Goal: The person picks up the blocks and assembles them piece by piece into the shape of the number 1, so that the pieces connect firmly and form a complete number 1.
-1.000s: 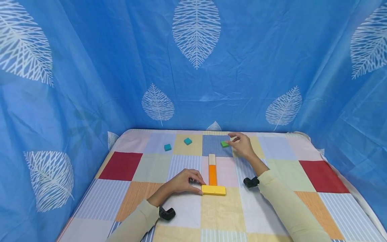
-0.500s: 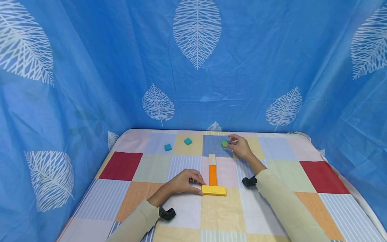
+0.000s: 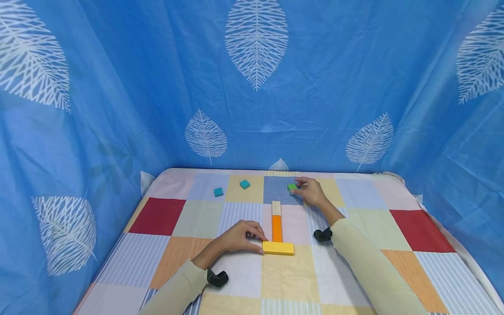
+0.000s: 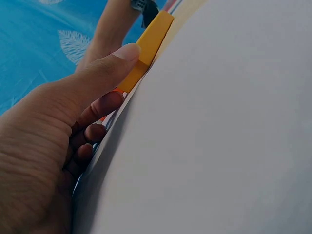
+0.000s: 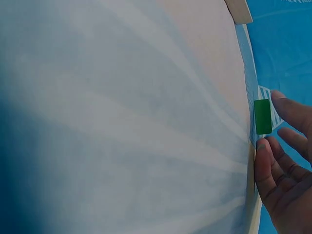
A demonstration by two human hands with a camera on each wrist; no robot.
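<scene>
My left hand (image 3: 241,236) pinches the left end of a yellow rectangular block (image 3: 278,248) between thumb and forefinger. In the left wrist view the thumb lies on that yellow block (image 4: 148,44), the other fingers curled below. Behind it an orange block (image 3: 277,228) and a pale wood-coloured block (image 3: 276,208) form a line pointing away from me. Farther back, my right hand (image 3: 313,191) is at a small green block (image 3: 292,187). In the right wrist view, thumb and forefinger stand on either side of the green block (image 5: 263,117), with slight gaps showing.
Two small teal blocks (image 3: 245,184) lie at the back, left of the green one. A patchwork cloth (image 3: 289,280) covers the table. Blue curtains (image 3: 315,87) with white leaf prints hang behind and at the sides.
My right hand has moved slightly left and nearer to me, its thumb and fingertips closing in around the green block. The left hand and the other blocks stay put.
</scene>
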